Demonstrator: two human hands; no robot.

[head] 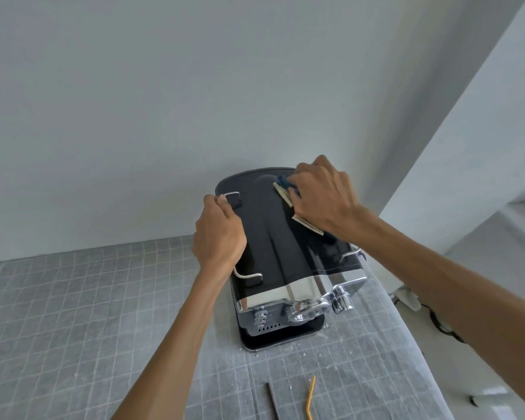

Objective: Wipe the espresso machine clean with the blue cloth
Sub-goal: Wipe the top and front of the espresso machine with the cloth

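Observation:
The espresso machine [282, 247] stands on the grey tiled counter, its top glossy black and its front chrome. My right hand [322, 195] presses a folded blue cloth [287, 184] with a tan edge onto the far right part of the black top. Most of the cloth is hidden under the hand. My left hand [219, 234] grips the metal rail at the top's left edge, fingers curled round it.
A white wall rises close behind the machine. The counter [73, 313] extends to the left and toward me. A thin dark strip [274, 403] and a bent yellow wire [310, 398] lie on it near the front. The counter's right edge drops off beside the machine.

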